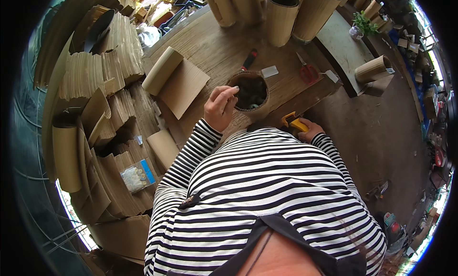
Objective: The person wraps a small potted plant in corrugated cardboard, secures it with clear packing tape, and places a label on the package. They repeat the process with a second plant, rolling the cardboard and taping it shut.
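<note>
A round corrugated cardboard tube (263,109) stands upright at the table edge in front of me, its open top facing up. Inside are dark, unclear contents. My left hand (221,106) is at the tube's left rim with its fingers bent over the opening; whether it grips the rim is not clear. Low on the right, my right hand (310,130) holds a yellow-and-black hand tool (297,124), partly hidden behind my striped shirt. Just beyond the tube lie a red-and-black tool handle (249,59) and a small white card (269,71).
Red-handled scissors (308,72) lie on the wooden table (200,43) to the right. Several upright cardboard tubes (281,22) stand at the back. A partly rolled cardboard sheet (184,86) lies left, beside stacked cardboard (86,72). A bagged item (137,176) rests on the stacks.
</note>
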### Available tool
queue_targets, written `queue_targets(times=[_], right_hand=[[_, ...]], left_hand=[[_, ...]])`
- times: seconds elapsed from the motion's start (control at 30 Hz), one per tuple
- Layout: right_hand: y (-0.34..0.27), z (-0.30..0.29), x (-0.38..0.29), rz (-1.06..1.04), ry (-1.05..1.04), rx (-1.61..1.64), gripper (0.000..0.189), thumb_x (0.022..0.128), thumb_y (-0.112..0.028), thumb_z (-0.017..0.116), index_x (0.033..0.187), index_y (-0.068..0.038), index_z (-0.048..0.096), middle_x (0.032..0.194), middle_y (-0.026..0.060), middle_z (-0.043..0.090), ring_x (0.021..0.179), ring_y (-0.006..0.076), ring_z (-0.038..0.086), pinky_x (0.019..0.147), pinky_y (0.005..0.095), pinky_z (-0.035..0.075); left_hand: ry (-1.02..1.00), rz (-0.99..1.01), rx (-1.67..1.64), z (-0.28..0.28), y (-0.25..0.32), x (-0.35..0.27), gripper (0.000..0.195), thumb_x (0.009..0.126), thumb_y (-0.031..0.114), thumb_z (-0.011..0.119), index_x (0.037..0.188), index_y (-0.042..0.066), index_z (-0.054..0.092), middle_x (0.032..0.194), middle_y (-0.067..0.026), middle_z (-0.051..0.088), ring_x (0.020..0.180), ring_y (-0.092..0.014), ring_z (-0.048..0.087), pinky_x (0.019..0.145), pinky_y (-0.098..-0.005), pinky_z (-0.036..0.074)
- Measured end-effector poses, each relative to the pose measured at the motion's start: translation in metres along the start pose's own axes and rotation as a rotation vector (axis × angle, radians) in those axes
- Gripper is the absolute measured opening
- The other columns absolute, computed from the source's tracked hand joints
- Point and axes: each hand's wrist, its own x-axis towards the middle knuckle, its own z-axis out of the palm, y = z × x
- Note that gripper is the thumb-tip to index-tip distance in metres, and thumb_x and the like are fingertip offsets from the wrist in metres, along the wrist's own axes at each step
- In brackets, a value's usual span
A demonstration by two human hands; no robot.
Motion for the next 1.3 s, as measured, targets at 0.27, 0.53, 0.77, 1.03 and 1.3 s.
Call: queue_targets(times=[0.27, 0.53, 0.77, 1.03, 1.3], right_hand=[[0.026, 0.005, 0.027, -0.022, -0.011, -0.016, 0.078, 0.076, -0.036, 0.076, 0.148, -0.023, 0.049, 0.131, 0.0164, 0.066, 0.119, 0.0331, 0.064, 0.105, 0.0393, 0.05], [0.025, -0.007, 0.04, -0.087, -0.016, -0.077, 0.078, 0.077, -0.036, 0.076, 0.149, -0.023, 0.048, 0.13, 0.0162, 0.066, 0.118, 0.0333, 0.064, 0.105, 0.0401, 0.049], [0.04, -0.008, 0.048, -0.076, -0.057, -0.066, 0.079, 0.077, -0.036, 0.075, 0.15, -0.023, 0.047, 0.131, 0.0167, 0.066, 0.118, 0.0336, 0.064, 0.105, 0.0405, 0.05], [0.035, -0.02, 0.037, -0.037, -0.099, -0.084, 0.08, 0.081, -0.028, 0.079, 0.153, -0.02, 0.045, 0.137, 0.0164, 0.063, 0.119, 0.0286, 0.065, 0.107, 0.0345, 0.048], [0.062, -0.01, 0.046, -0.099, -0.045, -0.084, 0.082, 0.075, -0.031, 0.077, 0.151, -0.022, 0.046, 0.128, 0.0186, 0.067, 0.113, 0.0336, 0.067, 0.103, 0.0397, 0.051]], left_hand=[[-0.492, 0.136, 0.32, 0.01, 0.0, 0.051, 0.033, 0.087, 0.0, 0.065, 0.12, 0.007, 0.068, 0.114, -0.012, 0.067, 0.098, -0.032, 0.069, 0.083, -0.0399, 0.058], [-0.778, 0.032, 0.544, 0.028, 0.003, 0.075, 0.049, 0.088, 0.005, 0.061, 0.136, 0.017, 0.057, 0.118, -0.0105, 0.062, 0.104, -0.031, 0.068, 0.087, -0.0401, 0.057], [-1.118, -0.096, 0.715, 0.048, 0.032, 0.105, 0.031, 0.09, 0.013, 0.062, 0.12, 0.015, 0.065, 0.11, -0.0107, 0.064, 0.103, -0.03, 0.068, 0.086, -0.0414, 0.057], [-0.641, 0.104, 0.327, 0.029, 0.002, 0.115, 0.025, 0.093, 0.016, 0.063, 0.117, 0.012, 0.071, 0.099, -0.0084, 0.071, 0.097, -0.026, 0.07, 0.082, -0.0358, 0.06], [-0.925, -0.413, 0.49, 0.029, -0.044, 0.111, 0.034, 0.097, 0.025, 0.063, 0.128, 0.012, 0.067, 0.12, -0.0166, 0.069, 0.111, -0.033, 0.066, 0.098, -0.0386, 0.053]])
